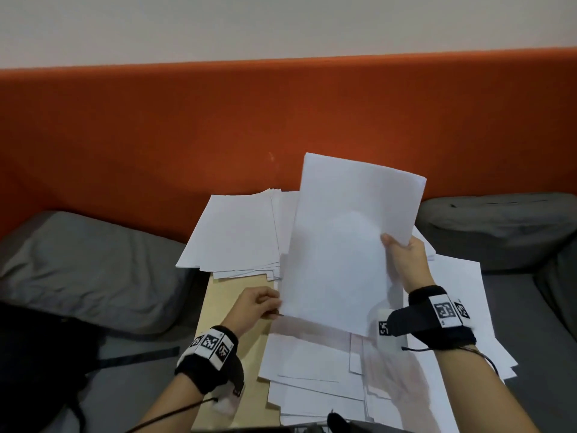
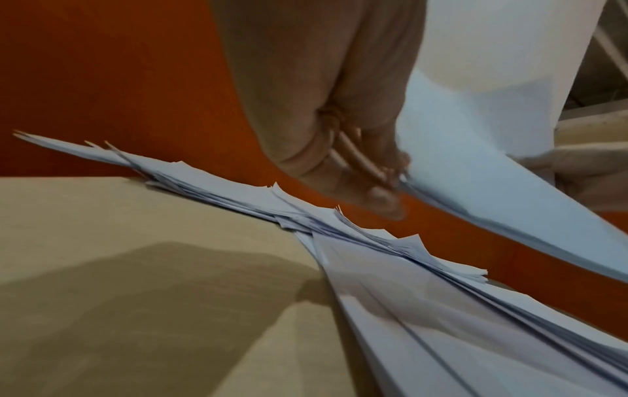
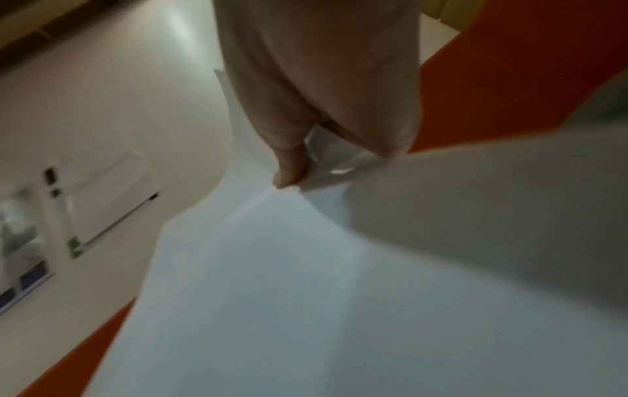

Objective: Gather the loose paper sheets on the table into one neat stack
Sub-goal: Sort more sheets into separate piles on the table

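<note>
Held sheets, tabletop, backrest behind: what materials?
Held sheets: thin white matte paper, bowing between both hands.
Tabletop: pale tan, smooth and matte; looks like wood laminate, faint grain in the left wrist view, not certain.
Backrest: orange, soft-looking matte upholstery, likely fabric; weave too fine to tell.

The head view looks down over the table (image 1: 237,295); both wrist views sit close along the fingers, sharing the held sheets (image 1: 349,245).

table (image 1: 237,295) under everything | far pile (image 1: 237,232) on its back-left part | near pile (image 1: 315,370) on its front | held sheets (image 1: 346,245) above its middle | cushions (image 1: 87,270) flank the table left and right
</note>
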`<state>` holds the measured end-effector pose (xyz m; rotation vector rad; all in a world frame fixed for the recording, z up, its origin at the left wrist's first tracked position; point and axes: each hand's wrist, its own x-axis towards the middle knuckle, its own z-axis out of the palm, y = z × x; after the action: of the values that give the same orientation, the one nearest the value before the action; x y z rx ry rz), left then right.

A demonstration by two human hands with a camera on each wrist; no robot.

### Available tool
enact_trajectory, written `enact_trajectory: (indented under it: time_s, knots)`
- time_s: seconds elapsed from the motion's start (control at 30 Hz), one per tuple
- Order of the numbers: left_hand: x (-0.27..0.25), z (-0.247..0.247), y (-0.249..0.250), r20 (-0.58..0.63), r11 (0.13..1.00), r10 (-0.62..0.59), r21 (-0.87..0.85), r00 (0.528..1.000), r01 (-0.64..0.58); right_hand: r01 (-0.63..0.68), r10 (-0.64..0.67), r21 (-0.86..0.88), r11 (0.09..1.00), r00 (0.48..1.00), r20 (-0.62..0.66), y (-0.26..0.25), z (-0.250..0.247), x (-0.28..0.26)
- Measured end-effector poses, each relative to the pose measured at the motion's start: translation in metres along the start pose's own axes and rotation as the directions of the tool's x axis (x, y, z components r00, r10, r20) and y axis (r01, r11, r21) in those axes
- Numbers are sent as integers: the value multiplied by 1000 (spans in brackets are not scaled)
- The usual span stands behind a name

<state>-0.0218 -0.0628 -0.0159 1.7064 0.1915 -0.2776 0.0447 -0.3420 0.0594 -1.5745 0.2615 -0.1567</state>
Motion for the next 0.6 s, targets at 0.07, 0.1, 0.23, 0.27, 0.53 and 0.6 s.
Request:
enact_trajectory:
  time_s: [0.07,0.1,0.23,0.27,0.53,0.6]
  knots:
    - [4,-2,-7,-78,999,-40,12,996,41,-73,73,-119,990,997,-8,18,-9,4]
    - [7,-2,-12,-102,998,-60,28,993,63,-130,132,-215,968,991,-5,35,-13,8]
    - [9,11,-27,-116,983,-106,135,988,121,-296,327,-413,861,945,6,113,-28,1]
    - [9,16,-28,-118,985,-119,108,986,132,-318,349,-418,851,937,-2,125,-30,-2]
    - [21,44,-29,-178,923,-93,353,980,152,-318,359,-462,828,934,-1,116,-30,-9]
    - [24,46,-27,-161,927,-113,338,980,162,-310,353,-469,827,936,3,115,-30,-10]
